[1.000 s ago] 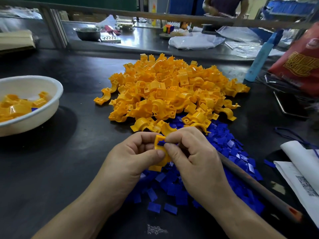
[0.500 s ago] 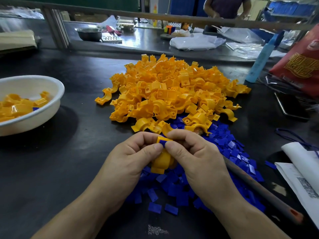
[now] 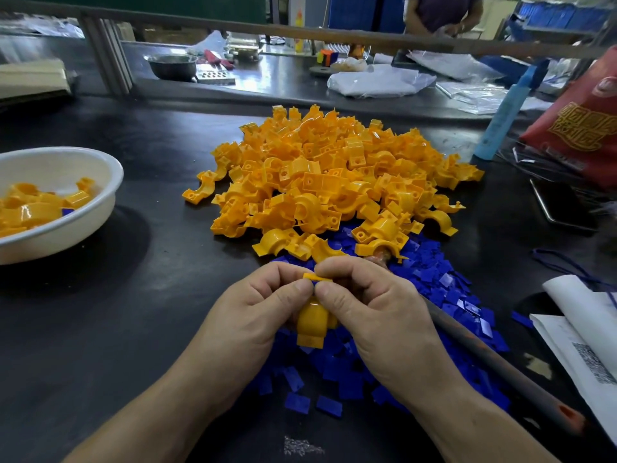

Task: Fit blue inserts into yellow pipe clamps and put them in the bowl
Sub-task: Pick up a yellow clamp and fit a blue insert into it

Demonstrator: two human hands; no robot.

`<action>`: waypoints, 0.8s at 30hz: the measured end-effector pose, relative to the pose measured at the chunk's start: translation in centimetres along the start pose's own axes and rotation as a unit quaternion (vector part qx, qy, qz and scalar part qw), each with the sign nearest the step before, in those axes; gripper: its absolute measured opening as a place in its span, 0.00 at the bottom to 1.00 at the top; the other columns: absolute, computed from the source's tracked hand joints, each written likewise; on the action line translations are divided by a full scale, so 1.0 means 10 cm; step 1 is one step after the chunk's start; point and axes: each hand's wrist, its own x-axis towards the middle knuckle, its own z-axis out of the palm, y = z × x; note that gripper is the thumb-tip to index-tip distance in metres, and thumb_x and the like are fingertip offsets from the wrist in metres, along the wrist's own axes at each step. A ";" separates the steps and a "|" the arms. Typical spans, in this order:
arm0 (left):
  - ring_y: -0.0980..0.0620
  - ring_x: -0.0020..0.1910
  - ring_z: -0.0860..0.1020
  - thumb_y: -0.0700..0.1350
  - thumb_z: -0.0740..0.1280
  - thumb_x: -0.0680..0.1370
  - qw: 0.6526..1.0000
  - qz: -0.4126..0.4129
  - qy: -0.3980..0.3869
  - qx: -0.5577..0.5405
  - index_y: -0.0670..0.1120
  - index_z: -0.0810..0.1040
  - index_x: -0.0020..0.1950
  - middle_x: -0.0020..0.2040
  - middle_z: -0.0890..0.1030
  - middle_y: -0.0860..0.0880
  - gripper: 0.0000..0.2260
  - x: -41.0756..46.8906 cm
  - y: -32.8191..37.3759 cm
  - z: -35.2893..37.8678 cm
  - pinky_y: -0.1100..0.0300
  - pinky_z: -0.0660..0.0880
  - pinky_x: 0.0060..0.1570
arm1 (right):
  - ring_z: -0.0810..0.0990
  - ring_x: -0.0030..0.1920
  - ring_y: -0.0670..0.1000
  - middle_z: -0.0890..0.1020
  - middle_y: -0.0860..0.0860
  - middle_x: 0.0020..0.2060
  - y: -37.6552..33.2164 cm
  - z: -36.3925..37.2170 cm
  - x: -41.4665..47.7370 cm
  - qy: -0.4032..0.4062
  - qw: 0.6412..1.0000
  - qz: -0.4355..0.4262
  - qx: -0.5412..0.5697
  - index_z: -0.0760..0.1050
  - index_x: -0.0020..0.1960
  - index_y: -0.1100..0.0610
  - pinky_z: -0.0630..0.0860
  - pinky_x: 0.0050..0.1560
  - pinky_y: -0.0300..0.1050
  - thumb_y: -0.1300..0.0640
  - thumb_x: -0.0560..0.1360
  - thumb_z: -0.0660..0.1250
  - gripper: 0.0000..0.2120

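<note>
Both hands hold one yellow pipe clamp (image 3: pixel 312 324) above the blue inserts (image 3: pixel 444 295) scattered on the black table. My left hand (image 3: pixel 253 315) grips the clamp from the left. My right hand (image 3: pixel 377 312) pinches its top end, both thumbs meeting on the upper tab. No blue insert shows at that tab now; the thumbs cover it. A big pile of yellow clamps (image 3: pixel 327 182) lies just beyond my hands. The white bowl (image 3: pixel 100 168) at the left holds several yellow clamps.
A long dark rod (image 3: pixel 494 359) lies slanted under my right wrist. Papers (image 3: pixel 584 345) sit at the right edge, a phone (image 3: pixel 561 205), red bag (image 3: pixel 581 128) and blue bottle (image 3: pixel 504 115) at the far right. A person stands behind the back bench.
The blue insert seen at the clamp's top earlier is now hidden under my thumbs, which have closed together on the tab. The clamp has turned slightly, its curved back facing me.
</note>
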 end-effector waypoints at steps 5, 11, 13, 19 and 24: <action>0.46 0.45 0.84 0.55 0.68 0.73 1.000 -0.005 -0.003 -0.006 0.52 0.83 0.51 0.47 0.85 0.43 0.11 0.00 0.01 0.00 0.57 0.80 0.42 | 0.81 0.51 0.44 0.81 0.41 0.48 0.01 -0.01 0.01 -0.012 1.000 -0.001 -0.007 0.79 0.50 0.38 0.80 0.48 0.40 0.47 0.72 0.64 0.09; 0.47 0.46 0.85 0.57 0.67 0.73 1.000 0.008 0.006 0.012 0.54 0.83 0.49 0.47 0.86 0.44 0.11 -0.01 0.01 0.00 0.58 0.80 0.42 | 0.81 0.50 0.46 0.82 0.43 0.47 0.00 -0.01 0.00 -0.018 1.000 0.005 -0.006 0.79 0.50 0.42 0.81 0.48 0.41 0.47 0.73 0.64 0.08; 0.47 0.46 0.85 0.59 0.67 0.72 0.999 0.018 0.011 0.025 0.55 0.83 0.49 0.46 0.86 0.45 0.12 -0.01 0.01 0.00 0.57 0.80 0.44 | 0.81 0.49 0.47 0.82 0.44 0.46 0.00 -0.01 0.00 -0.018 1.000 0.001 -0.011 0.79 0.51 0.43 0.81 0.47 0.42 0.49 0.74 0.65 0.07; 0.48 0.46 0.84 0.59 0.66 0.73 0.998 0.021 0.018 0.052 0.55 0.83 0.48 0.45 0.86 0.46 0.11 -0.02 -0.02 -0.01 0.54 0.79 0.45 | 0.81 0.47 0.48 0.82 0.44 0.44 0.01 0.00 -0.02 -0.005 0.999 -0.012 -0.039 0.80 0.50 0.45 0.81 0.44 0.44 0.55 0.77 0.66 0.06; 0.50 0.42 0.84 0.58 0.67 0.76 0.998 0.001 0.030 0.047 0.53 0.83 0.48 0.44 0.85 0.46 0.10 -0.01 -0.02 -0.01 0.57 0.79 0.41 | 0.80 0.47 0.45 0.81 0.41 0.43 0.03 0.05 -0.03 0.018 0.994 -0.039 -0.096 0.79 0.50 0.44 0.80 0.42 0.40 0.53 0.78 0.65 0.06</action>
